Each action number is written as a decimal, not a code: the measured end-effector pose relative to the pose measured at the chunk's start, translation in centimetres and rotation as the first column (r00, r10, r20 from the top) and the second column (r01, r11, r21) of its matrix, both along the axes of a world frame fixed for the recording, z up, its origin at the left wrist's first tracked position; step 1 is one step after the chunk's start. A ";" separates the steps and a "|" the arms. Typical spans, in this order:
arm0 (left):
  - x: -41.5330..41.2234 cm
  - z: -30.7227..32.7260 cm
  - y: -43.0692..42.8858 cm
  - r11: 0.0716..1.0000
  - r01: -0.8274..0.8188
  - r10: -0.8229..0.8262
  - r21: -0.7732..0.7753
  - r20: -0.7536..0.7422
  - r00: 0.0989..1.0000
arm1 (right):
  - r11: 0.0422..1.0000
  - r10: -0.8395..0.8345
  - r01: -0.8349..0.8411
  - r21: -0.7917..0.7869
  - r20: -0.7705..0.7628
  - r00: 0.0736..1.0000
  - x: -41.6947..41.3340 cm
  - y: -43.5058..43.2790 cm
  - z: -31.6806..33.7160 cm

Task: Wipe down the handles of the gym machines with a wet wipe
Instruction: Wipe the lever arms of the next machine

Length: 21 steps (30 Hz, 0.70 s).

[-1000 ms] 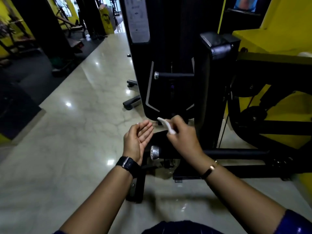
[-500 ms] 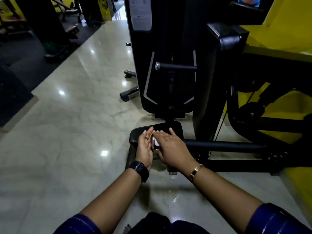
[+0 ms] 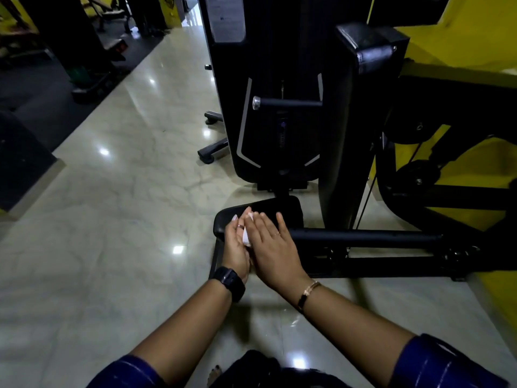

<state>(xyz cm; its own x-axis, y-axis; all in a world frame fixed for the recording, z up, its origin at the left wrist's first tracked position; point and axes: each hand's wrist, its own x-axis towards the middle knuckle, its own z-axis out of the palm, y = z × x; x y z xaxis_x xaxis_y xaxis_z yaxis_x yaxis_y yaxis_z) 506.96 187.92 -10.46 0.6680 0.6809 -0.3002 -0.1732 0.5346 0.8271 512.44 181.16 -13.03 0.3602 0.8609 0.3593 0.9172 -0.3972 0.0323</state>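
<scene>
Pale marble floor (image 3: 112, 219) and a black gym machine (image 3: 279, 57) lie beyond the hands. Left hand (image 3: 236, 249) and right hand (image 3: 272, 247) press palm to palm, fingers straight, the white wet wipe (image 3: 247, 238) sandwiched between them. A black handle bar (image 3: 363, 236) runs rightward from the right hand; a black pad (image 3: 279, 210) lies beyond the fingertips.

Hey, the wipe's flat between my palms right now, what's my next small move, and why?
Probably pinch the wipe in your right hand and wrap it round the near end of the black bar. The wipe sits pressed between that flat palm and the left hand, touching no handle, and that bar runs out from just behind them.
</scene>
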 end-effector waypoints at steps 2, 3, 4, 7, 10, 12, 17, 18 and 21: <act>-0.1 0.2 -0.1 1.000 0.000 0.000 0.008 -0.009 1.000 | 1.000 -0.016 0.016 0.011 -0.023 1.000 0.1 0.3 0.2; -0.1 0.2 -0.1 1.000 0.015 -0.014 0.021 -0.034 0.999 | 1.000 0.010 -0.010 0.014 -0.012 1.000 0.2 -0.1 -0.1; -0.1 0.2 0.0 0.997 0.048 -0.045 0.056 -0.059 0.997 | 0.999 0.046 -0.046 0.013 0.009 0.999 0.4 -0.9 -0.6; -0.2 -0.6 0.0 0.976 0.082 -0.057 0.200 -0.130 0.990 | 0.994 0.107 -0.109 0.015 0.090 0.990 0.9 -4.5 -2.4; -0.1 -0.4 -0.3 0.936 0.039 0.015 0.351 -0.150 0.989 | 0.997 0.043 -0.048 0.054 0.089 0.995 1.9 -6.1 -2.4; 0.0 -0.4 -0.5 0.916 0.044 0.013 0.398 -0.138 0.990 | 0.998 0.015 -0.019 0.059 0.059 0.998 1.7 -5.3 -1.6; -0.2 0.2 -0.5 0.935 0.067 -0.027 0.349 -0.116 0.993 | 0.996 0.021 -0.020 0.084 -0.012 1.000 0.4 -1.9 -0.1; -0.3 0.4 -0.5 0.940 0.074 -0.037 0.334 -0.116 0.993 | 0.994 0.045 -0.045 0.099 -0.002 0.999 0.5 -1.7 -0.1; -0.5 0.4 -0.4 0.950 0.087 -0.044 0.299 -0.148 0.988 | 0.980 0.138 -0.138 0.144 0.009 0.990 1.4 -2.6 -0.1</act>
<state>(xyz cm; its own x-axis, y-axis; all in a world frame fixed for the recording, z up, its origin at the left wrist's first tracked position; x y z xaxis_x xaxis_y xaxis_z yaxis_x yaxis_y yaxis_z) 506.45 187.53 -10.05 0.6809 0.7104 -0.1778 -0.0195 0.2603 0.9653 513.87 178.60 -13.17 0.2418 0.8417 0.4828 0.9635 -0.2673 -0.0166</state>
